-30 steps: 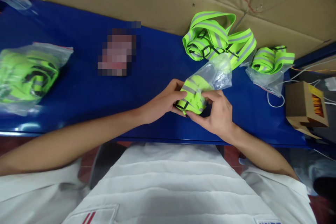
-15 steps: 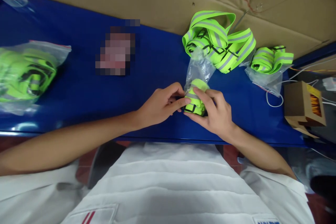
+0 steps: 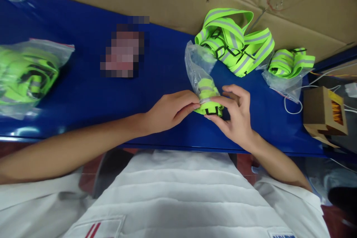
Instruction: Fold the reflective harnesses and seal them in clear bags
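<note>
Here, hands on strap, partly bagged

Blocky blurring masks an object on the table. The left edge cuts a bag of straps. The left hand and right hand hide parts of the roll. The bottom edge crops a badge, its lettering unreadable.

Lime and grey stripes against your blue table
Your near roll is lime with a grey stripe and black buckle; the far strap pile shares these colours. Your shirt is white, the right box brown.
</note>
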{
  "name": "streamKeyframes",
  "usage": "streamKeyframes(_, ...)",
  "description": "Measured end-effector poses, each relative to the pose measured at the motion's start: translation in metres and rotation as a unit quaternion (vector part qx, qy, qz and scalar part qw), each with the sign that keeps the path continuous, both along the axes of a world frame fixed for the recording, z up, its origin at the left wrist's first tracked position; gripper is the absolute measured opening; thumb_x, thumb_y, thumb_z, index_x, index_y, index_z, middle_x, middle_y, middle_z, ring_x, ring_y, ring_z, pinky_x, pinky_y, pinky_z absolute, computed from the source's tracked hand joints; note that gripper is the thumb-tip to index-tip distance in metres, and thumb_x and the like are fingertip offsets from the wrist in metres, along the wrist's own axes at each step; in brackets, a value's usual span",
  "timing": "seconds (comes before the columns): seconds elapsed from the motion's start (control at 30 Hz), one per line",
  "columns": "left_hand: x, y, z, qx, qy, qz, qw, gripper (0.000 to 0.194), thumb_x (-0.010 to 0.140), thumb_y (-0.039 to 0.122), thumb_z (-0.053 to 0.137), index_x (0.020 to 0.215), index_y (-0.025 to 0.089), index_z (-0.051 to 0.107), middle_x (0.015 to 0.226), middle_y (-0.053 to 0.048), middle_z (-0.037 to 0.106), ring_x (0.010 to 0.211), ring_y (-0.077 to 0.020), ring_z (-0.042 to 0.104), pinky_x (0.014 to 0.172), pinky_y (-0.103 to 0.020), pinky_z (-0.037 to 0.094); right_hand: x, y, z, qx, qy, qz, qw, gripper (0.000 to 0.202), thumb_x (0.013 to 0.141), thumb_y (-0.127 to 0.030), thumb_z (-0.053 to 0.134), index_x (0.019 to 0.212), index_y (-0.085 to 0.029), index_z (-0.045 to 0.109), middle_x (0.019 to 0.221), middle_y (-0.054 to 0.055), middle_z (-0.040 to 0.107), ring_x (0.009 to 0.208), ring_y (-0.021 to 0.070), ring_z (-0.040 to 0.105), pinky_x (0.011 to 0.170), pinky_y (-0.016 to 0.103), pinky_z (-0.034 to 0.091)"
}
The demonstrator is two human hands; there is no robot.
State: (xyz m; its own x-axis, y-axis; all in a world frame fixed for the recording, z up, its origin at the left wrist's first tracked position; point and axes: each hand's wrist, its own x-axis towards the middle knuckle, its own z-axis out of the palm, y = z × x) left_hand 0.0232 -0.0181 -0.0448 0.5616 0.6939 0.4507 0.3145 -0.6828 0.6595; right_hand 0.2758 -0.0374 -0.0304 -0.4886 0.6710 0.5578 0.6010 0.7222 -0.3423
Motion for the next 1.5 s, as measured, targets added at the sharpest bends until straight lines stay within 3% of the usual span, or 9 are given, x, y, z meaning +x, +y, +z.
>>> streamKeyframes(0.17,0.002,-0.006,0.005,0.037,-0.020,-0.064,0.997,0.012,0.107,0.026,0.057,0.113,0.017,0.063,0.104,-0.007,0.070,0.094,-0.0162,0.068,0.083,-0.025,0.053,0.005,-0.002,0.005,-0.023,0.081,0.042,0.996,0.037,0.091,-0.026,0.081,0.125,-0.027,0.065,0.112,0.008,0.066,0.105,0.0259,0.068,0.090,0.043,0.059)
streamKeyframes(0.3,0.007,-0.010,0.001,0.009,-0.066,-0.040,0.997,0.048,0.093,0.046,0.077,0.125,0.017,0.057,0.115,-0.011,0.066,0.104,-0.0209,0.066,0.091,-0.032,0.056,0.004,0.002,-0.004,-0.089,0.204,0.022,0.975,0.027,0.089,-0.022,0.082,0.108,-0.027,0.064,0.098,0.003,0.062,0.090,0.0207,0.064,0.077,0.037,0.056)
streamKeyframes(0.43,0.007,-0.004,-0.004,-0.036,-0.086,0.006,0.996,0.031,0.094,0.040,0.077,0.109,0.018,0.061,0.101,-0.005,0.065,0.090,-0.0155,0.065,0.083,-0.027,0.054,0.001,0.007,-0.014,-0.150,0.223,0.027,0.963,0.029,0.089,-0.027,0.083,0.105,-0.028,0.059,0.094,0.001,0.056,0.087,0.0187,0.059,0.075,0.034,0.054)
streamKeyframes(0.6,0.004,-0.001,0.000,-0.034,-0.075,0.013,0.997,0.024,0.097,0.036,0.075,0.091,0.018,0.060,0.085,0.001,0.063,0.076,-0.0114,0.060,0.070,-0.022,0.046,-0.002,0.004,-0.015,-0.158,0.114,0.036,0.980,0.068,0.080,-0.043,0.091,0.134,-0.030,0.052,0.124,0.009,0.053,0.110,0.0256,0.059,0.088,0.042,0.059)
streamKeyframes(0.77,0.007,-0.020,0.006,-0.010,-0.051,0.008,0.999,0.023,0.100,0.032,0.069,0.087,0.020,0.055,0.083,0.001,0.062,0.074,-0.0130,0.059,0.069,-0.023,0.046,-0.008,-0.004,-0.015,-0.145,0.141,0.032,0.979,0.051,0.085,-0.034,0.085,0.124,-0.029,0.053,0.113,0.006,0.055,0.099,0.0219,0.060,0.075,0.035,0.057)
streamKeyframes(0.9,0.005,-0.023,0.007,0.046,-0.034,-0.055,0.997,0.023,0.100,0.037,0.069,0.114,0.020,0.063,0.109,-0.009,0.071,0.101,-0.0196,0.069,0.089,-0.029,0.055,-0.010,0.000,-0.014,-0.164,0.189,0.016,0.968,0.039,0.086,-0.032,0.081,0.109,-0.027,0.050,0.097,0.001,0.053,0.080,0.0160,0.056,0.064,0.028,0.051)
streamKeyframes(1.1,-0.002,-0.003,-0.001,-0.002,-0.029,-0.014,0.999,0.034,0.097,0.033,0.072,0.125,0.018,0.058,0.117,-0.011,0.067,0.100,-0.0187,0.068,0.088,-0.030,0.057,-0.004,0.022,-0.022,-0.349,0.304,-0.058,0.885,0.049,0.078,-0.043,0.086,0.090,-0.026,0.042,0.077,-0.008,0.044,0.062,0.0101,0.044,0.056,0.023,0.048)
streamKeyframes(1.23,-0.005,0.002,-0.007,0.091,0.048,-0.007,0.995,0.055,0.090,0.033,0.081,0.136,0.018,0.056,0.136,-0.019,0.063,0.126,-0.0317,0.063,0.104,-0.044,0.054,0.000,0.027,-0.029,-0.455,0.343,-0.066,0.819,0.052,0.079,-0.050,0.085,0.095,-0.028,0.041,0.078,-0.008,0.047,0.064,0.0117,0.054,0.059,0.026,0.057)
streamKeyframes(1.5,-0.013,0.020,-0.008,0.220,0.182,0.006,0.958,0.069,0.101,0.021,0.064,0.163,0.025,0.034,0.167,-0.017,0.046,0.158,-0.0312,0.039,0.130,-0.056,0.022,-0.007,0.014,-0.031,-0.343,0.242,0.019,0.908,0.085,0.075,-0.047,0.090,0.141,-0.031,0.039,0.107,0.000,0.057,0.087,0.0175,0.066,0.071,0.031,0.060)
